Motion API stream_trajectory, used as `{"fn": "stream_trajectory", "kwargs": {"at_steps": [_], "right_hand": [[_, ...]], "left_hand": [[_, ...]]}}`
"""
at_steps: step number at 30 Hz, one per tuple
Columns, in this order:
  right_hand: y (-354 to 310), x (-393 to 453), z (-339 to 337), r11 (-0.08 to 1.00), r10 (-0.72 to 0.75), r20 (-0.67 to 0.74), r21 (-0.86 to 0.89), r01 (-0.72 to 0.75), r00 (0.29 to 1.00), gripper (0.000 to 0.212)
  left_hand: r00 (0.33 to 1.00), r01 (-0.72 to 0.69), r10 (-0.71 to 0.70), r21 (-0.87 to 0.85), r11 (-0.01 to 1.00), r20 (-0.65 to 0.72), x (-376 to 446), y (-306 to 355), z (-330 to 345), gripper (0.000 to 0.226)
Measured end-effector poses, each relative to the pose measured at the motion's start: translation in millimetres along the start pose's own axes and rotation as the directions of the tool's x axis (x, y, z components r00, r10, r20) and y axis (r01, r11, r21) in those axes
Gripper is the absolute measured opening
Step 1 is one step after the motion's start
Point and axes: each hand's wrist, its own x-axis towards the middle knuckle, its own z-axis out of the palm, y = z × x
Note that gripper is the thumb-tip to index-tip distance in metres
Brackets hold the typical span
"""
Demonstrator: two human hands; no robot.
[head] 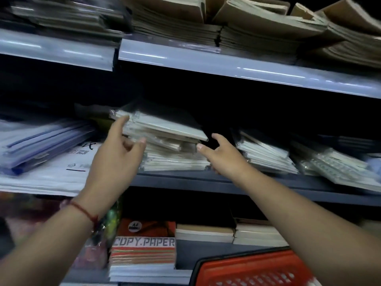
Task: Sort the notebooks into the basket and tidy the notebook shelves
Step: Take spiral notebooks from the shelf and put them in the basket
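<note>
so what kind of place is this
Probably a stationery shop aisle: metal shelves stacked with wrapped notebooks, packs labelled copy paper below, and a red basket at the bottom.

A stack of notebooks (169, 145) is sitting mid-frame on the middle shelf (206, 180), between folders (41, 145) at left and further stacks (266, 153) at right. The basket (253, 269) is lying at lower right, with copy paper (144, 252) standing left of it.
</note>
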Motion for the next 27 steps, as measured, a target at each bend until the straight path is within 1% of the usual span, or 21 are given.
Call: {"fn": "stream_trajectory", "kwargs": {"at_steps": [1,2,4,5,7,9,11,12,13,14,15,16,17,18,19,21,23,25,27], "right_hand": [[15,-11,-3,1.0,-0.015,-0.02,-0.012,0.015,1.0,0.048],[34,-22,-5,1.0,-0.009,-0.017,-0.024,0.008,1.0,0.037],[76,-48,-4,0.998,0.056,0.04,-0.025,-0.055,0.998,0.015],[98,-61,-5,0.994,0.104,0.079,-0.017,-0.103,0.991,0.01],[144,-85,-7,0.977,0.215,0.158,-0.044,-0.21,0.964,0.006],[187,-109,-6,0.951,0.304,0.218,-0.129,-0.281,0.927,0.008],[222,-133,-4,0.921,0.375,0.257,-0.211,-0.326,0.891,0.014],[238,-144,-4,0.904,0.404,0.283,-0.269,-0.333,0.87,0.018],[252,-154,-5,0.878,0.447,0.331,-0.342,-0.336,0.831,0.021],[264,-162,-8,0.84,0.511,0.397,-0.422,-0.343,0.763,0.021],[273,-170,-13,0.78,0.605,0.44,-0.495,-0.383,0.664,0.022],[284,-175,-20,0.707,0.698,0.444,-0.552,-0.442,0.562,0.029],[295,-179,-26,0.64,0.765,0.424,-0.583,-0.5,0.485,0.037],[305,-182,-32,0.585,0.809,0.382,-0.601,-0.544,0.447,0.044],[315,-185,-38,0.544,0.835,0.332,-0.614,-0.572,0.438,0.048],[330,-190,-50,0.502,0.847,0.237,-0.649,-0.572,0.475,0.051],[345,-196,-57,0.453,0.847,0.101,-0.651,-0.609,0.522,0.051],[355,-200,-58,0.41,0.854,-0.013,-0.6,-0.688,0.52,0.047],[359,-201,-56,0.398,0.856,-0.047,-0.576,-0.714,0.515,0.046]], "left_hand": [[1.0,-0.012,0.012,-0.021,1.0,-0.004,-17,-2,5,0.054],[1.0,-0.015,0.016,-0.036,0.999,0.025,-34,-6,11,0.049],[0.988,0.003,0.003,-0.043,0.999,0.157,-68,-21,31,0.039],[0.972,0.021,-0.013,-0.031,0.999,0.233,-84,-29,45,0.033],[0.919,0.028,-0.041,0.037,0.999,0.391,-117,-43,74,0.023],[0.832,-0.039,-0.023,0.1,0.994,0.554,-149,-48,102,0.02],[0.734,-0.159,0.037,0.119,0.98,0.678,-178,-51,128,0.029],[0.677,-0.196,0.042,0.125,0.973,0.735,-191,-52,139,0.035],[0.621,-0.22,0.043,0.122,0.968,0.783,-203,-55,148,0.037],[0.569,-0.235,0.044,0.111,0.966,0.821,-214,-61,155,0.037],[0.531,-0.255,0.048,0.105,0.961,0.846,-225,-65,160,0.034],[0.503,-0.303,0.048,0.124,0.945,0.863,-233,-71,165,0.031],[0.491,-0.377,0.054,0.156,0.913,0.869,-240,-78,171,0.033],[0.491,-0.445,0.051,0.199,0.873,0.87,-245,-85,176,0.037],[0.508,-0.471,0.043,0.236,0.85,0.86,-247,-88,180,0.038],[0.565,-0.466,0.012,0.306,0.83,0.825,-247,-85,186,0.033],[0.583,-0.456,-0.028,0.355,0.816,0.812,-245,-81,190,0.031],[0.599,-0.465,-0.031,0.379,0.8,0.8,-245,-80,190,0.03],[0.605,-0.449,-0.051,0.394,0.802,0.794,-245,-79,189,0.027]]}}
